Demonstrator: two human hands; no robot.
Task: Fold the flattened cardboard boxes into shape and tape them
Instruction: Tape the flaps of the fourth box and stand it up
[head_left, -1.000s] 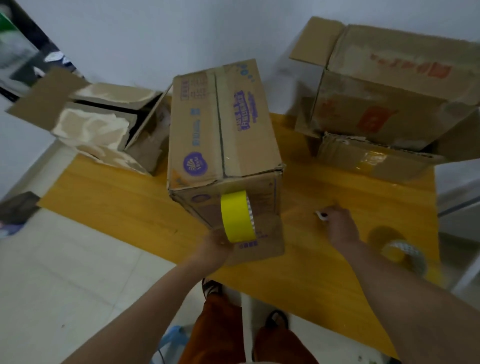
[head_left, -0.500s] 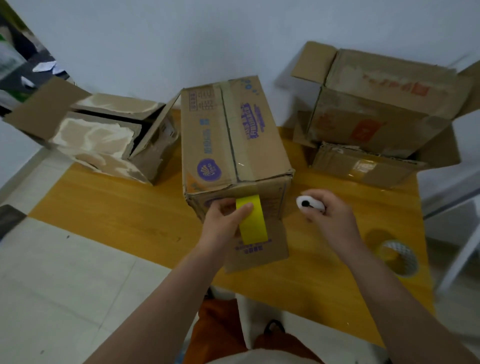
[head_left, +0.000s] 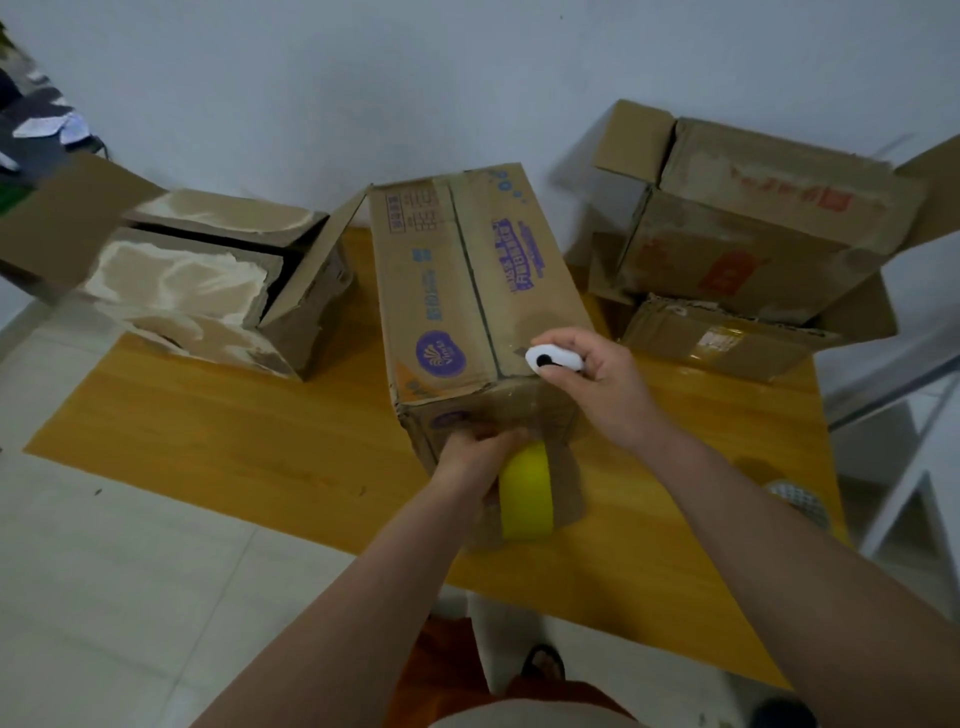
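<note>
A folded cardboard box with purple print stands in the middle of the yellow wooden table, its near end facing me. A yellow roll of tape hangs against that near end. My left hand grips the roll from the left, fingers at the box face just above it. My right hand holds a small white cutter with a black dot over the box's near top edge, right of the centre seam.
An open box with torn flaps lies at the left. Another open box sits at the back right on flattened cardboard. A clear tape roll lies by the table's right edge. A white chair frame stands right of the table.
My right hand has lifted the white cutter from the table up to the box's near top edge. My left hand has shifted its grip on the yellow roll, which now sits lower on the box end.
</note>
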